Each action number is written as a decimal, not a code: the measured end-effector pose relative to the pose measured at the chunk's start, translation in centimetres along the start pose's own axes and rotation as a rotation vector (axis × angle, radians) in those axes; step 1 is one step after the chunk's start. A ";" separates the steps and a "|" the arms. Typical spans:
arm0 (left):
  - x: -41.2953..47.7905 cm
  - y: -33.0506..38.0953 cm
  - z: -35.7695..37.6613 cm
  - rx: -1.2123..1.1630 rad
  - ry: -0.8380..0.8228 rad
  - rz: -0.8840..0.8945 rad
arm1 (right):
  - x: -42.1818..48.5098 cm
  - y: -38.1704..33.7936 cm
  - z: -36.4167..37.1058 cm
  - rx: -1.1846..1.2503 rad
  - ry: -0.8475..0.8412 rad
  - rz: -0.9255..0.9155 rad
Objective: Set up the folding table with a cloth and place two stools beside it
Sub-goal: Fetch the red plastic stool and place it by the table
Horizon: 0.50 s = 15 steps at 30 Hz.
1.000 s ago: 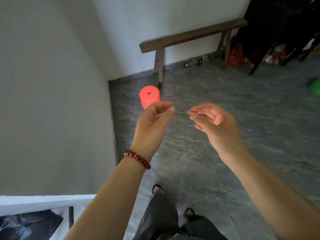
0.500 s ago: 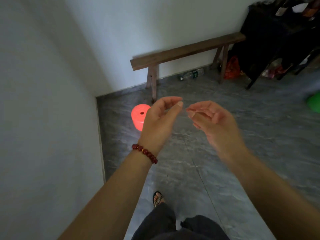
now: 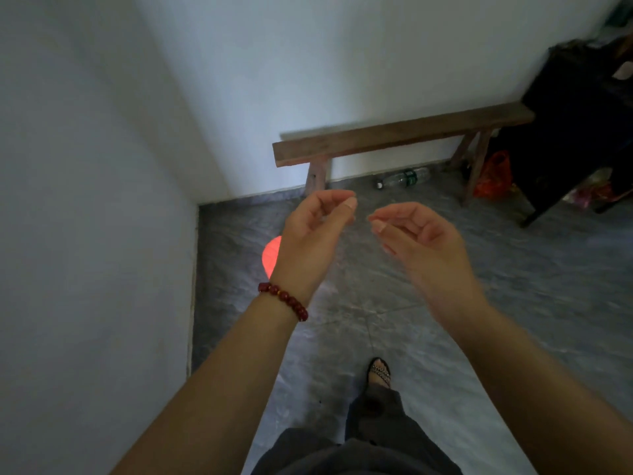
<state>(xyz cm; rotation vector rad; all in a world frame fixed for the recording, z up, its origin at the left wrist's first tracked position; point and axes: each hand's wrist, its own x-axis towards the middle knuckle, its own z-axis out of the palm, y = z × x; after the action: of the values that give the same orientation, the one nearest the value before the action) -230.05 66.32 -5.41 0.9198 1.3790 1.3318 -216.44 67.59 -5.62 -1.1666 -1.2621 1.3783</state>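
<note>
The hands are empty, fingers loosely curled, and the red stool (image 3: 270, 252) stands ahead, half hidden behind the left hand (image 3: 313, 236), farther from the right hand (image 3: 423, 243)

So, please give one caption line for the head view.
Empty left hand and right hand raised; red stool near wooden bench.
</note>
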 end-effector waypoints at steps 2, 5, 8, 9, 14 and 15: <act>2.8 0.5 0.9 -0.010 0.050 0.008 | 3.7 -0.6 -0.3 0.005 -0.062 -0.022; 6.3 1.3 1.9 -0.009 0.120 0.021 | 8.5 -1.1 -0.5 0.005 -0.168 -0.040; 8.8 2.0 2.2 -0.069 0.213 0.042 | 12.4 -0.9 -0.2 -0.012 -0.273 -0.039; 9.3 2.1 2.0 -0.099 0.243 0.041 | 13.5 -0.8 0.1 -0.010 -0.303 -0.035; 12.1 1.8 -0.4 -0.019 0.370 0.044 | 18.3 -0.4 2.8 -0.009 -0.410 -0.012; 12.8 1.7 -1.2 0.008 0.386 0.043 | 19.1 -0.4 3.6 -0.005 -0.426 -0.005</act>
<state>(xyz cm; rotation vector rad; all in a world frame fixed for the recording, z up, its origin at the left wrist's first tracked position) -234.51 78.53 -5.54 0.7230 1.6624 1.5965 -222.74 85.97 -6.37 -0.8973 -1.5596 1.6779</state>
